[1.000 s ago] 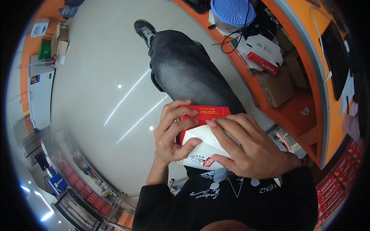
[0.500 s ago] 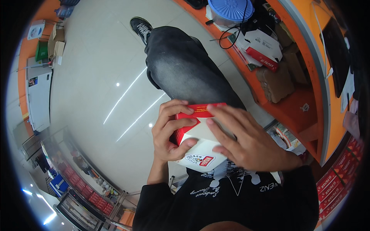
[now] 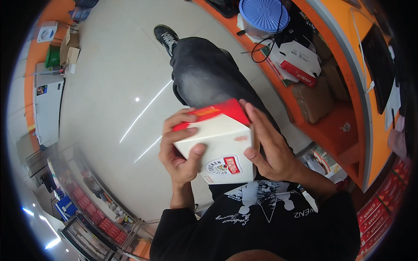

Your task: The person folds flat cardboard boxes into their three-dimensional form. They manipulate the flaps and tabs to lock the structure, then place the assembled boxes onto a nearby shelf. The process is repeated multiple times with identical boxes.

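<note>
Between my two hands, above my lap, is a white and red cardboard food box with a round printed badge on its white face. My left hand grips its left side, fingers over the red edge and thumb on the white panel. Along the right side lies my right hand, its thumb at the white face and its fingers reaching up beside the red top. The box is tilted, and its underside is hidden.
At right, an orange shelf holds a tub with a blue lid, a flattened white and red box and a brown cardboard packet. Stacked red boxes stand lower right. A glass display case is lower left, a white freezer at left.
The box has turned, so its white face and corner show more fully, and it looks squared out. My right hand has moved from its top to the right side.
</note>
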Demonstrator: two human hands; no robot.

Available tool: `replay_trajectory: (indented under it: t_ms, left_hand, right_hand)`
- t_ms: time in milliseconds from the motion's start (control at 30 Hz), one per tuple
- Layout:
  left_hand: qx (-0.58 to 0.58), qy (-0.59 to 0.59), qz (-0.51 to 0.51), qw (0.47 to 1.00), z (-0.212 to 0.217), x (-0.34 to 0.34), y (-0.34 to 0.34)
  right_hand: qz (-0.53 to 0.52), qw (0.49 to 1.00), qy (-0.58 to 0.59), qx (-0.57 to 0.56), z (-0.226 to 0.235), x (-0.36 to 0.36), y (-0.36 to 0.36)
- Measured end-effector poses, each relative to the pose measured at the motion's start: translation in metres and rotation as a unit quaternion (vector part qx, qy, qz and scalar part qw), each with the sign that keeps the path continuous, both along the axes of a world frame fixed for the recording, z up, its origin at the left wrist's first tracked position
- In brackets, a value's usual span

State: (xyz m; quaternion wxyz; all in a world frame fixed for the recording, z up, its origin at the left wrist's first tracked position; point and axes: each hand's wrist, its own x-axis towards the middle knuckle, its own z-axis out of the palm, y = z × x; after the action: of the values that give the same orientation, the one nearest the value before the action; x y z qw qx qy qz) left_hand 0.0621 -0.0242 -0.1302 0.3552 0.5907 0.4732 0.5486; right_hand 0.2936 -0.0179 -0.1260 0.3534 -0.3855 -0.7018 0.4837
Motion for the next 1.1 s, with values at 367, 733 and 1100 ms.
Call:
replay_trajectory:
  t_ms: [367, 733, 1100]
  left_hand:
    - [0.092, -0.004, 0.096, 0.991, 0.045, -0.001, 0.024]
    - [0.057, 0.037, -0.087, 0.994, 0.055, -0.008, 0.041]
    - [0.072, 0.035, -0.085, 0.993, 0.046, -0.012, 0.04]
  right_hand:
    - [0.067, 0.98, -0.04, 0.185, 0.055, -0.011, 0.066]
    - [0.101, 0.968, -0.029, 0.226, 0.059, -0.019, 0.072]
    - [0.124, 0.967, -0.051, 0.219, 0.06, -0.02, 0.077]
